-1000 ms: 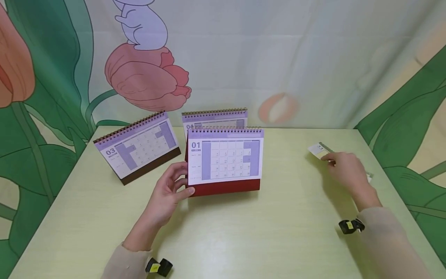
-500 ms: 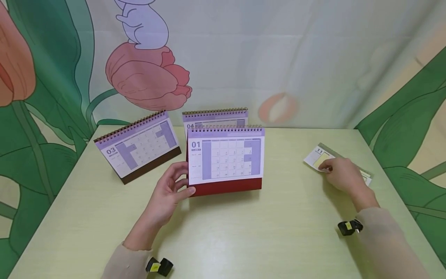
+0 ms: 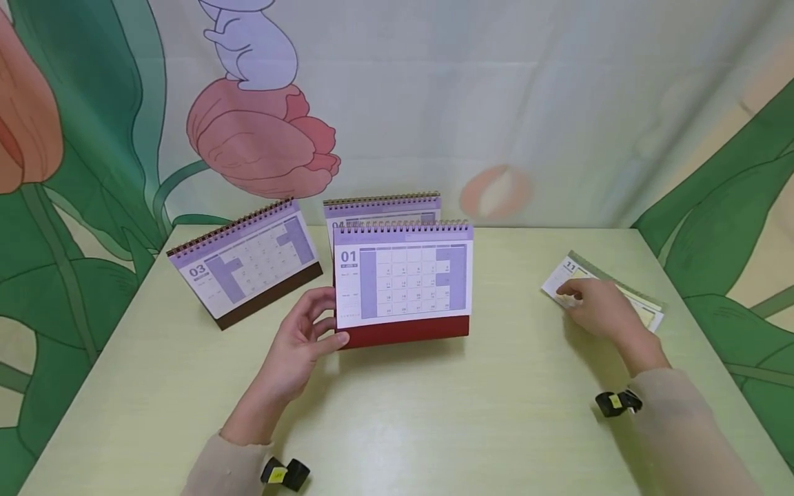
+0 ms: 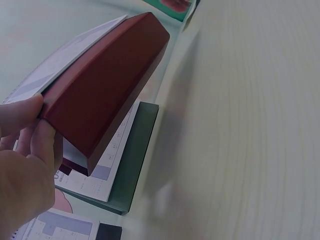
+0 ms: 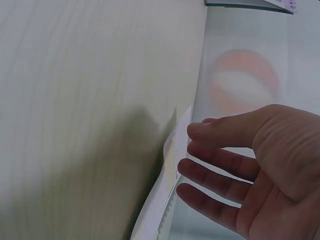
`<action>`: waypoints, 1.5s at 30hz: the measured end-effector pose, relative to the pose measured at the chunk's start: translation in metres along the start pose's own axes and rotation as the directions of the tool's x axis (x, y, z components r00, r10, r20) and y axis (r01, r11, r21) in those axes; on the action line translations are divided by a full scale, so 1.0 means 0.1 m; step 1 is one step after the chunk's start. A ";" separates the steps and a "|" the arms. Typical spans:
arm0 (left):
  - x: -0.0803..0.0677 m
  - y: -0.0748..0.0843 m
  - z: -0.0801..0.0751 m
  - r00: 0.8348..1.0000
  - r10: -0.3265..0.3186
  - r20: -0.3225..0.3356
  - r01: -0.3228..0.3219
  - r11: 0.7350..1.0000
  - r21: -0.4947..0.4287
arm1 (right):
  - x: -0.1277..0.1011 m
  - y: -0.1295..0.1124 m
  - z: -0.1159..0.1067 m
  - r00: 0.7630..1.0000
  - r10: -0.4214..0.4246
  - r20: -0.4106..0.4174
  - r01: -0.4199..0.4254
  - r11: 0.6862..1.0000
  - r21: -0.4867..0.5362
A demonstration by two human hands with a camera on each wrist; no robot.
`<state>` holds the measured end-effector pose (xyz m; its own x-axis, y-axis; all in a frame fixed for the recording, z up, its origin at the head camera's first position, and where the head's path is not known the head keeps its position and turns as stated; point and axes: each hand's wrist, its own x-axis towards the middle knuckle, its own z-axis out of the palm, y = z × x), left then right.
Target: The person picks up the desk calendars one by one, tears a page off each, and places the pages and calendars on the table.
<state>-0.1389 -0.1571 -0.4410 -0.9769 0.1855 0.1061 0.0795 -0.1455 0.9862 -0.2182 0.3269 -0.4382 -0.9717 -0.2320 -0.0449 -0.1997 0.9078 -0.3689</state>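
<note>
Four spiral-bound desk calendars sit on a pale yellow-green table (image 3: 434, 413) with faint wood grain; the middle one, the red-based calendar (image 3: 402, 286), stands upright as a tent, matte dark-red card base, glossy white and lilac page showing "01", wire coil along the top; its long axis runs left to right, page facing the person; left hand (image 3: 298, 348) grips its left end, thumb on the front lower corner, fingers curled behind the red board, seen close in the left wrist view (image 4: 95, 100); right hand (image 3: 598, 306) lies on the flat calendar (image 3: 645, 313) near the table's right edge; that one lies flat, pale yellow page marked "11", long axis slanting from near-left to far-right, coil on the far side; fingers held fairly straight and slightly spread, tips over its near-left corner, not clenched; whether they press or only touch cannot be told; brown-based calendar (image 3: 245, 262) with "03" stands tilted at the left; green-based calendar (image 3: 381, 207) stands just behind the red one, mostly hidden; backdrop is soft wrinkled cloth printed with tulips and leaves.
</note>
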 end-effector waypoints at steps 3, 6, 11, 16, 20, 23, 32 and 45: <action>0.00 0.00 0.00 1.000 0.002 0.002 -0.002 1.000 -0.005 | 0.01 -0.08 -0.01 1.000 -0.026 -0.001 0.026 0.999 0.036; 0.00 0.00 0.01 1.000 0.006 0.007 -0.006 1.000 -0.012 | 0.01 -0.15 -0.01 0.997 -0.074 -0.007 0.074 0.993 0.096; -0.01 0.00 0.01 1.000 0.001 0.009 -0.001 1.000 -0.027 | 0.00 -0.27 0.01 0.988 -0.154 -0.028 0.156 0.967 0.202; -0.01 -0.01 0.01 1.000 0.010 0.011 -0.010 0.999 -0.036 | 0.01 -0.42 0.03 0.981 -0.194 -0.029 0.194 0.932 0.306; -0.01 -0.02 0.01 1.000 0.022 0.016 -0.022 0.999 -0.039 | 0.03 -0.54 0.05 0.972 -0.232 -0.036 0.224 0.868 0.443; -0.01 -0.03 0.01 0.999 0.027 0.023 -0.026 0.999 -0.044 | 0.02 -0.62 0.07 0.966 -0.254 -0.051 0.241 0.808 0.538; -0.01 -0.03 0.03 0.999 0.019 0.034 -0.017 0.998 -0.057 | -0.05 -0.88 0.13 0.932 -0.363 -0.013 0.263 0.649 0.714; 0.00 -0.03 0.05 0.998 0.033 0.056 -0.028 0.996 -0.083 | -0.07 -1.16 0.24 0.937 -0.347 -0.020 0.220 0.547 0.808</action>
<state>-0.1380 -0.1522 -0.4438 -0.9611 0.2349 0.1454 0.0902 -0.2307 0.9688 -0.1847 0.2146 -0.4172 -0.8441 -0.5258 0.1049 -0.2212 0.1634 -0.9614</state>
